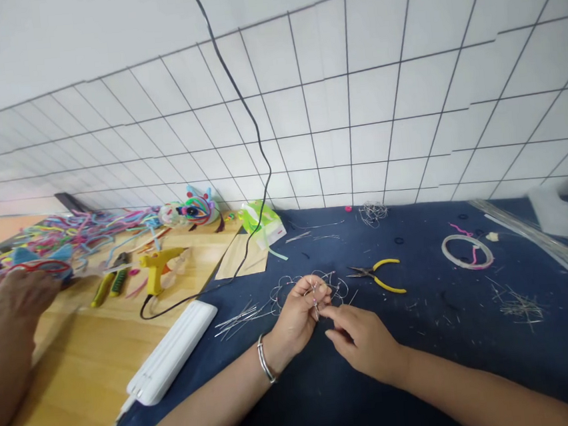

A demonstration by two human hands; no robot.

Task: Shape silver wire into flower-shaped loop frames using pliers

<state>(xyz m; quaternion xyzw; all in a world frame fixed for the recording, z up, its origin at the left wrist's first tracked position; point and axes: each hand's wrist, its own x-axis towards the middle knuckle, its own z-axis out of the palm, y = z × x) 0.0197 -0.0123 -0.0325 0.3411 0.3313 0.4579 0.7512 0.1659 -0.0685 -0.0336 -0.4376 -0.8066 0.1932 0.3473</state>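
Currently pinching a small silver wire piece (316,301) between thumb and fingers of the left hand (296,315), above the dark blue cloth (302,405). Reaching in from the right with the right hand (361,343), extending the index finger to the wire piece, holding thumb apart from index finger, curling the other fingers. Wearing a silver bracelet (265,360) on the left wrist. Observing wire loops (278,295) spreading behind and on both sides of the left hand; not resolving whether joined to the held piece. Recording straight wire lengths (241,319) lying crossed to the left. Noting yellow-handled needle-nose pliers (388,276) lying just right of the loops, jaws parted and pointing left. Logging farther right a pale coil (467,251) and wire clippings (521,307); logging toward the wall a wire tangle (373,212). Marking on the left a white elongated device (174,351) lying at the edge of the cloth, and a yellow glue gun (156,269) resting on the wooden surface (126,349). Seeing beyond it another person's hand (21,298) by a blue fuzzy item (62,256), near multicolored pipe cleaners (84,227).
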